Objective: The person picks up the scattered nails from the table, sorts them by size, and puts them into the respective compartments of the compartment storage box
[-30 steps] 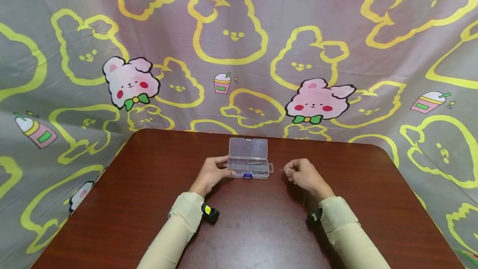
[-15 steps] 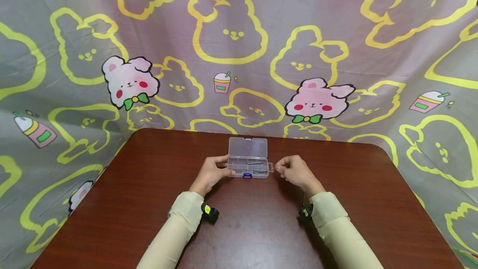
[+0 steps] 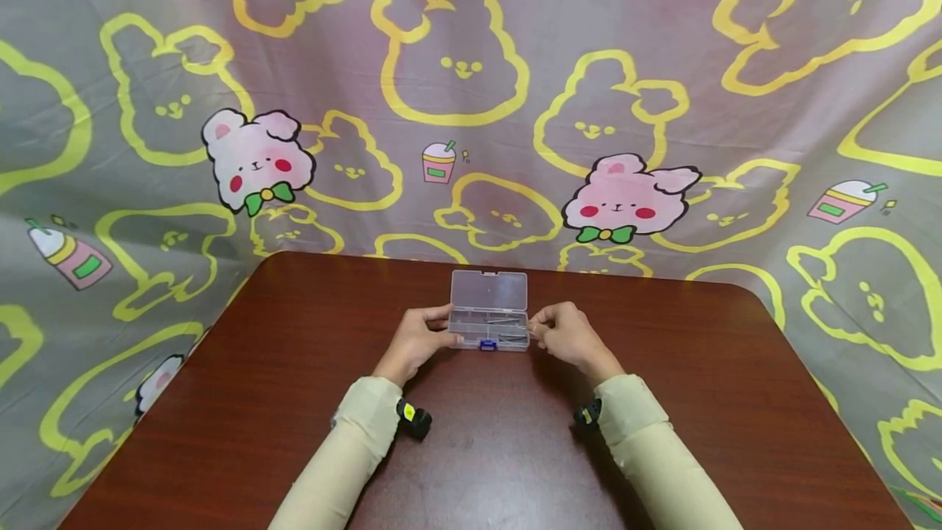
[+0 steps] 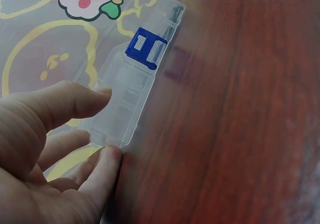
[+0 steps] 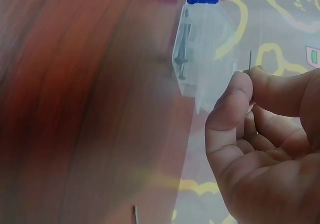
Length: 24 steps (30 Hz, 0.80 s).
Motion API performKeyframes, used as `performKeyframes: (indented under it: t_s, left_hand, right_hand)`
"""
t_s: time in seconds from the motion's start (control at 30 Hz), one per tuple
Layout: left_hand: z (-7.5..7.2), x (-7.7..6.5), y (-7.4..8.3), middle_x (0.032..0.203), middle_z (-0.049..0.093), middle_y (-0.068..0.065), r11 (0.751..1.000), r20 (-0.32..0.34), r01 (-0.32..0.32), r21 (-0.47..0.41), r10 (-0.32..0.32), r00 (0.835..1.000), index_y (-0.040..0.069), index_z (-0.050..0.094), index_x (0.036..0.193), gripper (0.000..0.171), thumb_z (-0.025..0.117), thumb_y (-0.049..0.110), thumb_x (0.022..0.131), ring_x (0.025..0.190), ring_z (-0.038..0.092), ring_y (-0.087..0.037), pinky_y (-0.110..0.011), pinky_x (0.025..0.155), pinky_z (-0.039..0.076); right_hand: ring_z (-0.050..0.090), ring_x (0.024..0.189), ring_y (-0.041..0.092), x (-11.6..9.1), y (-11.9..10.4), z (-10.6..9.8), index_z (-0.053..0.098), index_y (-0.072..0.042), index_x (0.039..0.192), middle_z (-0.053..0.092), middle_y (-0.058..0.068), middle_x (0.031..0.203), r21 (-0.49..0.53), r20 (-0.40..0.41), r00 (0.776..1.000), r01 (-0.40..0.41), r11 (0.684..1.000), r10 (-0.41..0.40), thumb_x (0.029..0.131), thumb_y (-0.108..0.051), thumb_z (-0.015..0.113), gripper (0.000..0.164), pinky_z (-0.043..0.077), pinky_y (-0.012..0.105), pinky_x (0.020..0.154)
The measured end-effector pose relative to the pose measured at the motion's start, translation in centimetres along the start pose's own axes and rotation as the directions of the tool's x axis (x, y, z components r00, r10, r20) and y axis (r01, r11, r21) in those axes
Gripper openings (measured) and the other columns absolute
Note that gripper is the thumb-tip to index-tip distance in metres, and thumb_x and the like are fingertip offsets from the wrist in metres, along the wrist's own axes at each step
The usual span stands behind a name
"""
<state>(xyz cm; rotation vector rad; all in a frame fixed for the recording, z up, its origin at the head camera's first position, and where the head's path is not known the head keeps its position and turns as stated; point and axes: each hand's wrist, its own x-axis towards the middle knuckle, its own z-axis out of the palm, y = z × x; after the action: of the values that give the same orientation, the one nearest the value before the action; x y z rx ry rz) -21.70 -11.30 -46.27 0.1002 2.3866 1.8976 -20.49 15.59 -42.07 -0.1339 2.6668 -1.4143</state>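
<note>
A clear plastic compartment box [image 3: 471, 341] with a blue latch [image 3: 488, 345] stands on the table, its lid [image 3: 489, 291] raised at the back. My left hand [image 3: 415, 342] holds the box by its left end, thumb at the front and fingers around the side. Several nails [image 5: 183, 48] lie in its right-hand compartments. At the box's right end, my right hand [image 3: 572, 340] pinches a thin nail [image 5: 250, 61] between thumb and index finger. Its tip sticks out past the fingertips in the right wrist view; the rest is hidden in the hand.
Part of another thin metal piece [image 5: 135, 214] shows on the table at the bottom of the right wrist view. The dark wooden table [image 3: 331, 293] runs back to a cartoon-print cloth [image 3: 456, 211]. Black cameras are strapped to both wrists.
My right hand has moved left with the nail, from beside the box to its right end. My left hand and the box have stayed in place.
</note>
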Motion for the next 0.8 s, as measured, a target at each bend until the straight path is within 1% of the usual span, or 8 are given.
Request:
performKeyframes:
  t_s: [0.17, 0.3, 0.53, 0.8]
  left_hand:
    - [0.0, -0.1, 0.1, 0.126, 0.065, -0.020, 1.000, -0.003, -0.001, 0.004, 0.001, 1.000, 0.001, 0.062, 0.137, 0.064, 0.083, -0.004, 0.078, 0.113, 0.060, -0.032, -0.029, 0.074, 0.056]
    - [0.0, -0.1, 0.1, 0.124, 0.066, -0.021, 1.000, -0.001, -0.008, -0.002, 0.008, 1.000, 0.000, 0.061, 0.137, 0.064, 0.083, -0.005, 0.077, 0.111, 0.062, -0.032, -0.030, 0.073, 0.056]
    - [0.0, -0.2, 0.3, 0.120, 0.068, -0.019, 1.000, 0.000, -0.004, -0.005, 0.004, 1.000, 0.000, 0.060, 0.138, 0.065, 0.082, -0.006, 0.077, 0.107, 0.064, -0.029, -0.028, 0.072, 0.056]
    - [0.0, -0.2, 0.2, 0.122, 0.067, -0.019, 1.000, -0.008, -0.003, 0.001, 0.003, 1.000, 0.001, 0.061, 0.137, 0.064, 0.083, -0.005, 0.077, 0.110, 0.063, -0.030, -0.028, 0.073, 0.056]
  right_hand:
    - [0.056, 0.067, 0.019, 0.3, -0.4, 0.6, 0.074, 0.003, 0.093, 0.065, 0.010, 0.076, -0.016, 0.008, 1.000, 0.021, 1.000, -0.020, 0.097, -0.006, 0.065, 0.013, 0.043, 0.030, 0.058]
    - [0.055, 0.066, 0.018, 0.5, -0.8, 1.0, 0.075, 0.003, 0.091, 0.066, 0.008, 0.074, -0.044, 0.009, 0.999, 0.047, 0.998, -0.047, 0.096, -0.005, 0.064, 0.014, 0.044, 0.031, 0.061]
    - [0.051, 0.066, 0.017, 0.8, -1.3, 1.6, 0.072, 0.000, 0.079, 0.059, 0.002, 0.073, -0.070, 0.017, 0.997, 0.076, 0.995, -0.074, 0.094, -0.006, 0.064, 0.017, 0.044, 0.033, 0.066]
    - [0.045, 0.061, 0.014, 1.1, -1.8, 2.3, 0.064, 0.001, 0.067, 0.050, -0.002, 0.063, -0.075, 0.037, 0.995, 0.100, 0.992, -0.098, 0.094, -0.006, 0.065, 0.028, 0.042, 0.032, 0.065]
